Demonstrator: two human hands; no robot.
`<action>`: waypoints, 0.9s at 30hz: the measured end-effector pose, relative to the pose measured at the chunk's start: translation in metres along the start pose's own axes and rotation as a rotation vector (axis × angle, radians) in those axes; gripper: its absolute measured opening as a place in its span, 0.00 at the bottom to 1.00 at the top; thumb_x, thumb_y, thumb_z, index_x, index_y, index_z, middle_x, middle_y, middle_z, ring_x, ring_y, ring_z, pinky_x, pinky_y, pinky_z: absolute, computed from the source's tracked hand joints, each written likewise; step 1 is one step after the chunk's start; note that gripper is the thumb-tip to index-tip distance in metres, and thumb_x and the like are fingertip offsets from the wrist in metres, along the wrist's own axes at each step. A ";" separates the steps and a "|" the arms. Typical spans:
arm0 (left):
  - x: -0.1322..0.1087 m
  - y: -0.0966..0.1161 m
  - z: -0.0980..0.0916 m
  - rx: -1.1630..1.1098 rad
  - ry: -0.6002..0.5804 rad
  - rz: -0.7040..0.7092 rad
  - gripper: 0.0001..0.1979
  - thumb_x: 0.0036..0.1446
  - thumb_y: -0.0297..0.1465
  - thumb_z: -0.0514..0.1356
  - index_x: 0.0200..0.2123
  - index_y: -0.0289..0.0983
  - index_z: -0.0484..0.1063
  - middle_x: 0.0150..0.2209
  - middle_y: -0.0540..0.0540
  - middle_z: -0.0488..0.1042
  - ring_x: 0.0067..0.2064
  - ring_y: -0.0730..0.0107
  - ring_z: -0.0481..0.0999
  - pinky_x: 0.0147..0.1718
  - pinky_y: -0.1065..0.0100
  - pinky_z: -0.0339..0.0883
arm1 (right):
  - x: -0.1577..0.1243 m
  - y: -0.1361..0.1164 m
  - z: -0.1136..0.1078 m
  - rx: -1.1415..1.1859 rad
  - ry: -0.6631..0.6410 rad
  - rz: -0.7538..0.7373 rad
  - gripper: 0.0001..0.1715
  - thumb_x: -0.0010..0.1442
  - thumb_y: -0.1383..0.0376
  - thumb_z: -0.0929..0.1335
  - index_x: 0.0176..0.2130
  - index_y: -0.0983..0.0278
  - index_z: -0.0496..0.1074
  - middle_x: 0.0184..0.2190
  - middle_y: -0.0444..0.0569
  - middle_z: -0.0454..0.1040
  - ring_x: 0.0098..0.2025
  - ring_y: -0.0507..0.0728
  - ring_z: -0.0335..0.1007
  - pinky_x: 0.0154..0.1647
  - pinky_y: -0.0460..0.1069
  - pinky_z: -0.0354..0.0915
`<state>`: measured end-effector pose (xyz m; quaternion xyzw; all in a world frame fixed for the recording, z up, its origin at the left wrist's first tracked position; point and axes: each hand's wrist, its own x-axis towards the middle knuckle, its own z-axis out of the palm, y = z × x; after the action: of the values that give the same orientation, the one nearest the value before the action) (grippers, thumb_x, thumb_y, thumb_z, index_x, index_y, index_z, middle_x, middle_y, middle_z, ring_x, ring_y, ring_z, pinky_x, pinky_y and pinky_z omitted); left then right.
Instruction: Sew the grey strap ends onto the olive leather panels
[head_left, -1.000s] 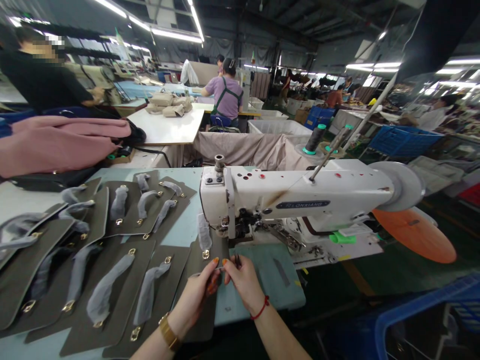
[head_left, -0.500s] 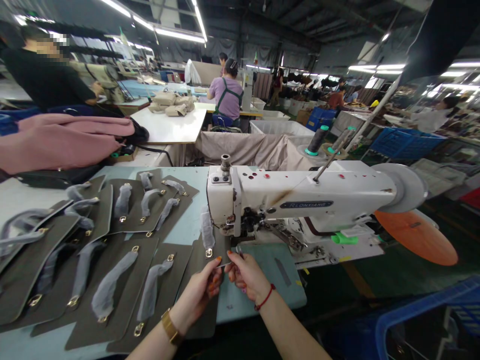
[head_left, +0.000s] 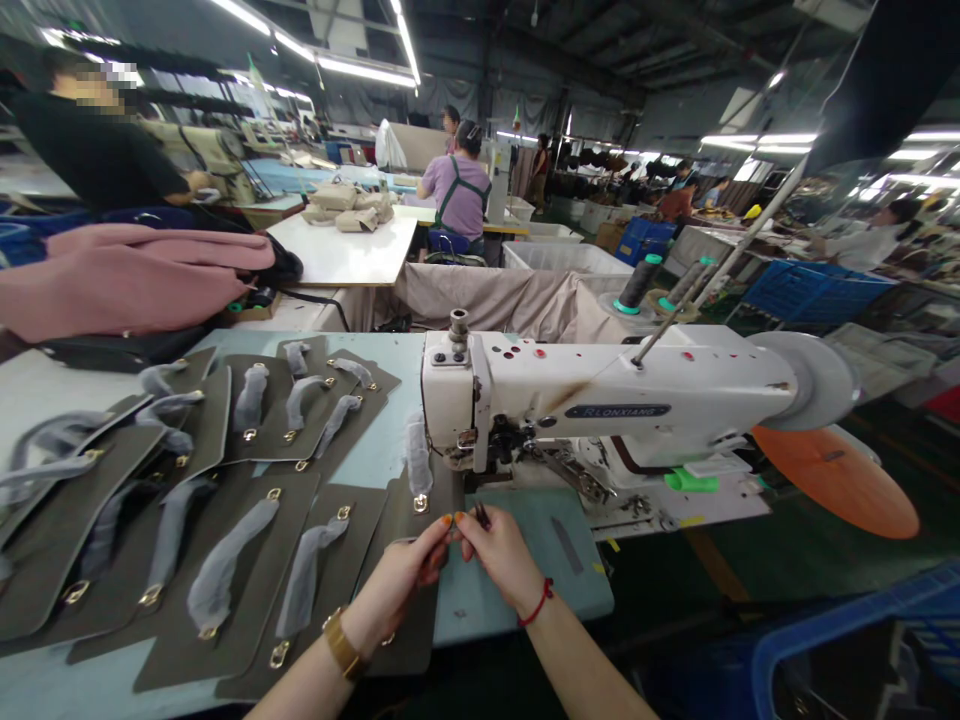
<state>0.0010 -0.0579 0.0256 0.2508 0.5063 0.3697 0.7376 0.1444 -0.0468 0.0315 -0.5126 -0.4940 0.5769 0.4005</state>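
A white sewing machine [head_left: 600, 400] stands on the light blue table [head_left: 375, 450]. A dark olive leather panel [head_left: 420, 620] with a grey wrapped strap and gold buckle lies under its needle end. My left hand [head_left: 409, 575] pinches the panel's near edge in front of the needle. My right hand [head_left: 499, 555] is right beside it, fingertips touching the left ones, holding a small dark snipping tool [head_left: 482, 514] against the same edge.
Several similar olive panels [head_left: 225, 520] with wrapped straps are fanned out at left. Pink fabric [head_left: 127, 275] lies behind them. Thread cones [head_left: 637, 285] stand behind the machine. Other people work at tables further back. A blue crate [head_left: 862, 650] sits at lower right.
The view has shifted slightly. My two hands stay together at the panel's edge by the needle, moving only a little.
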 end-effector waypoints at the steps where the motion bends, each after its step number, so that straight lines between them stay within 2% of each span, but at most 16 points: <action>1: 0.001 -0.001 -0.002 0.044 0.017 0.007 0.21 0.46 0.46 0.64 0.20 0.31 0.71 0.17 0.55 0.57 0.20 0.81 0.52 0.19 0.75 0.45 | 0.000 0.001 -0.001 -0.044 0.008 -0.045 0.21 0.58 0.53 0.66 0.23 0.66 0.68 0.16 0.42 0.65 0.19 0.48 0.58 0.24 0.43 0.54; 3: 0.002 -0.003 -0.004 0.094 0.027 0.027 0.22 0.45 0.47 0.64 0.20 0.31 0.71 0.17 0.55 0.56 0.20 0.80 0.51 0.20 0.74 0.44 | -0.001 0.002 -0.001 -0.103 0.018 -0.093 0.21 0.59 0.54 0.65 0.23 0.66 0.68 0.16 0.42 0.65 0.22 0.50 0.61 0.27 0.44 0.56; 6: 0.003 -0.002 -0.003 0.091 0.031 0.045 0.22 0.43 0.47 0.65 0.19 0.31 0.72 0.17 0.55 0.57 0.21 0.80 0.52 0.20 0.73 0.45 | -0.002 0.001 -0.002 -0.121 0.025 -0.108 0.21 0.59 0.54 0.65 0.23 0.65 0.67 0.16 0.42 0.65 0.22 0.51 0.61 0.26 0.44 0.56; 16: 0.001 -0.004 0.003 -0.166 -0.044 0.017 0.17 0.45 0.40 0.68 0.22 0.30 0.74 0.18 0.56 0.54 0.21 0.83 0.50 0.18 0.78 0.46 | -0.002 0.001 0.000 -0.081 0.055 -0.110 0.20 0.60 0.55 0.65 0.22 0.65 0.65 0.16 0.41 0.64 0.22 0.51 0.60 0.27 0.44 0.57; 27: 0.008 0.005 0.002 -0.127 -0.072 0.039 0.16 0.47 0.40 0.66 0.25 0.30 0.75 0.18 0.55 0.57 0.21 0.83 0.52 0.19 0.76 0.46 | 0.007 -0.003 0.000 -0.111 0.062 -0.124 0.17 0.59 0.59 0.65 0.23 0.66 0.66 0.16 0.41 0.63 0.21 0.50 0.59 0.26 0.44 0.55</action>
<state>0.0033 -0.0483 0.0254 0.2263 0.4501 0.4060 0.7625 0.1431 -0.0393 0.0326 -0.5200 -0.5433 0.5068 0.4215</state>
